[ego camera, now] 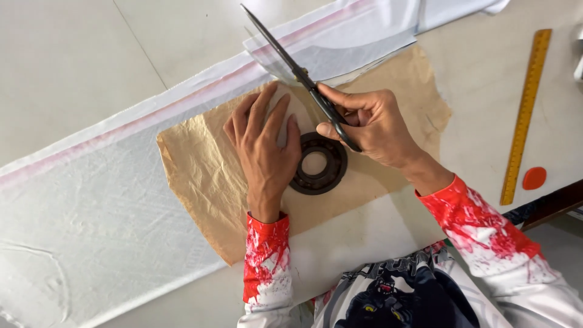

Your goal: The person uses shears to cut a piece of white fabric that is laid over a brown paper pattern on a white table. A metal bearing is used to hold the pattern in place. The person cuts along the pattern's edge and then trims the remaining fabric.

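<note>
While my left hand (264, 152) presses flat, fingers spread, on the tan paper pattern (206, 176) over white cloth (103, 206) beside a black metal ring (319, 164), my right hand (370, 124) has its grip closed around the black scissors (297, 73).

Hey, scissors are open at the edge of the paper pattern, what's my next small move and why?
Probably close the scissors for one short snip along the brown paper pattern: the blades are open over the white fabric, and your left hand and the bearing ring pin the pattern flat.

left hand (262, 152) flat on tan paper pattern (200, 176), right hand (370, 124) gripping black scissors (297, 73), blades perhaps slightly apart
</note>
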